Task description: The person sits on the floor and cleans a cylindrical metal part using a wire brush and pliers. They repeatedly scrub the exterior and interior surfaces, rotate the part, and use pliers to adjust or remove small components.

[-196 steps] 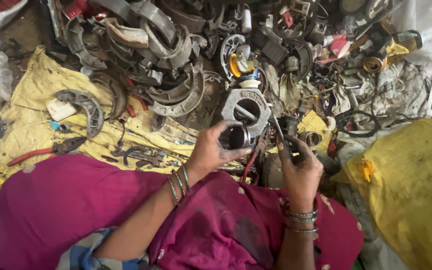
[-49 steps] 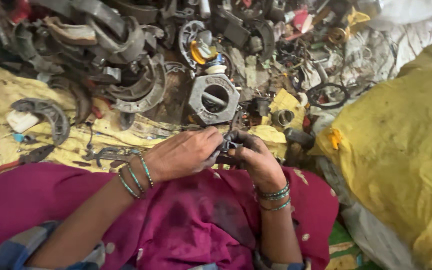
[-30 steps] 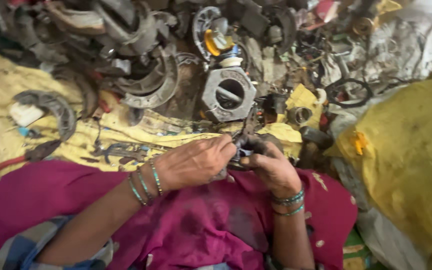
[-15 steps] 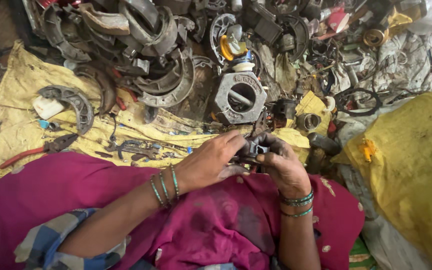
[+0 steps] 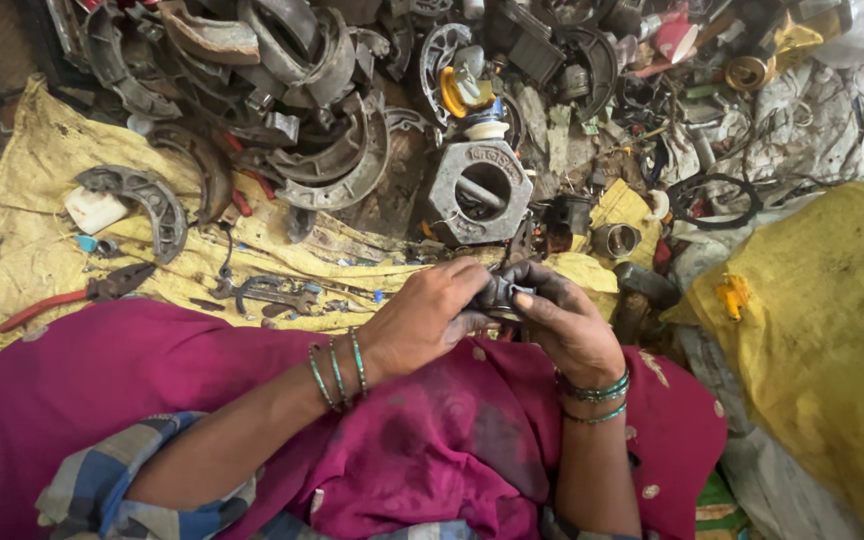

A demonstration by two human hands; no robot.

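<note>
Dark, greasy metal: a small metal part (image 5: pixel 503 293) sits between both hands, above the lap of magenta cloth (image 5: pixel 432 440) and just in front of the yellow cloth (image 5: pixel 42 200) spread on the floor. The left hand (image 5: pixel 422 320) comes at it from the left, its fingers (image 5: pixel 467 285) curled closed over the part's left side and top. The right hand (image 5: pixel 567 325) meets it from the right, with its fingers (image 5: pixel 542 300) folded round the other side, so that the part is held fast by both and mostly hidden. Only a small pale edge shows in the gap, and the part's long axis cannot be made out (too little is exposed). Neither hand is clearly nearer; both touch it, and the fingertips of the two hands almost meet over it.

Beyond the hands, well apart from them, a grey hexagonal housing (image 5: pixel 480 190) with a round bore lies on the floor. Curved brake shoes (image 5: pixel 337 160) are heaped farther off to the left. A single brake shoe (image 5: pixel 142 200) and red-handled pliers (image 5: pixel 62 298) rest on the yellow cloth, and a small metal ring (image 5: pixel 614 240) lies just to the right of the housing. A yellow sack (image 5: pixel 822 340) fills the right side.
</note>
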